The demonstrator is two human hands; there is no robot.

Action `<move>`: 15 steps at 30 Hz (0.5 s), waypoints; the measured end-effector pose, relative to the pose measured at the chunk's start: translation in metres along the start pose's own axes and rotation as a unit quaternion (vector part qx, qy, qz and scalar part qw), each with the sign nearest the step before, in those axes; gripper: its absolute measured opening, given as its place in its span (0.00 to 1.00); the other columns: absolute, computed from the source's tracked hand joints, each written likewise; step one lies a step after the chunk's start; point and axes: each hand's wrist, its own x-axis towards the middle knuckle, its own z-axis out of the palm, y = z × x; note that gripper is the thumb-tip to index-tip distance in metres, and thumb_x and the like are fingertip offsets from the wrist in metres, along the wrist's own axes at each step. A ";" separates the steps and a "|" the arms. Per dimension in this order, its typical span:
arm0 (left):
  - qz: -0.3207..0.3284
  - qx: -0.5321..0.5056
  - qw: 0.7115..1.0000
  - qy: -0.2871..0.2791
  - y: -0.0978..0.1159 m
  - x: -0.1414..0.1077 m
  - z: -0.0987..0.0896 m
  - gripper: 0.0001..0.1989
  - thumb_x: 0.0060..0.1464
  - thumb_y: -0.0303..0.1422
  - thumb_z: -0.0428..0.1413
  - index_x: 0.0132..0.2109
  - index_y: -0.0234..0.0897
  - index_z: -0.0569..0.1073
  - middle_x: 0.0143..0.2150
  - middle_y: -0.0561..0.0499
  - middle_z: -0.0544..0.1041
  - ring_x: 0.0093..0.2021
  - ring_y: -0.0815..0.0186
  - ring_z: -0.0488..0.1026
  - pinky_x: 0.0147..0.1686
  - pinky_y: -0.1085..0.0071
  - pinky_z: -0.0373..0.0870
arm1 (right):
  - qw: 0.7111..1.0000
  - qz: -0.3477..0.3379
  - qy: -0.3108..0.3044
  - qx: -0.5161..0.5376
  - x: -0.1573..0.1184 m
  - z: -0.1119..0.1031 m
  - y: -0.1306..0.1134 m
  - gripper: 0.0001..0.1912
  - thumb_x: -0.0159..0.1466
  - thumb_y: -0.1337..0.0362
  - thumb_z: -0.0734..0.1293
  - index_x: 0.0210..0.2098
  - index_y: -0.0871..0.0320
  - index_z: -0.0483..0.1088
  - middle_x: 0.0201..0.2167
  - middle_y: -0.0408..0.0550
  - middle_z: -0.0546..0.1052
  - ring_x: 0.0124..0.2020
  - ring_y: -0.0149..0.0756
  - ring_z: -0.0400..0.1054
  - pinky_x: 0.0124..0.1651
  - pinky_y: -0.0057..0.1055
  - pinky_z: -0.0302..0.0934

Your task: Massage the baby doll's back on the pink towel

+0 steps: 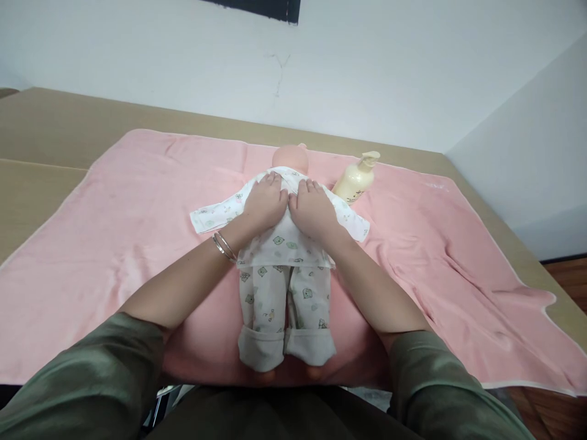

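A baby doll [290,157] lies on a pink blanket, its head toward the wall and its feet toward me. It wears a white printed top [287,244] with the sleeves spread out and matching trousers [270,299] with turned-up cuffs. My left hand [266,201] rests flat on the left side of the top's upper part, fingers stretched toward the head. Mirroring it, my right hand [313,208] lies flat on the right side, the thumbs close together. Neither hand grips anything. The doll's own hands are out of sight within the sleeves.
A cream pump bottle [356,180] lies tilted on the blanket, just beyond the doll's right-hand sleeve. The pink blanket [151,208] covers much of a wooden table [55,131] and has wrinkles on the right. A white wall [367,79] stands behind the table.
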 end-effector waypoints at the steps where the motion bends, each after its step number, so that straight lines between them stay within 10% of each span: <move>1: -0.018 -0.012 1.000 -0.005 -0.003 0.006 -0.003 0.26 0.66 0.33 0.43 0.63 0.20 0.69 0.68 0.26 0.71 0.70 0.45 0.66 0.72 0.48 0.60 | 1.000 -0.004 -0.005 -0.019 -0.008 -0.004 -0.008 0.33 0.74 0.63 0.53 0.70 0.84 0.56 0.70 0.80 0.63 0.73 0.64 0.57 0.75 0.52 0.50; 8: -0.016 0.100 0.995 -0.014 0.014 -0.005 -0.006 0.25 0.68 0.31 0.40 0.61 0.16 0.70 0.65 0.23 0.72 0.69 0.44 0.67 0.70 0.49 0.61 | 0.999 -0.019 -0.026 0.015 -0.006 -0.014 -0.002 0.24 0.73 0.68 0.51 0.58 0.73 0.71 0.57 0.72 0.77 0.62 0.57 0.71 0.65 0.50 0.64; 15: 0.015 0.160 0.986 -0.053 0.035 -0.025 0.004 0.30 0.66 0.28 0.40 0.69 0.11 0.61 0.73 0.22 0.62 0.76 0.41 0.57 0.71 0.46 0.57 | 0.996 -0.009 0.009 0.090 0.037 0.016 0.047 0.34 0.74 0.57 0.52 0.72 0.75 0.55 0.74 0.69 0.60 0.76 0.55 0.54 0.76 0.50 0.50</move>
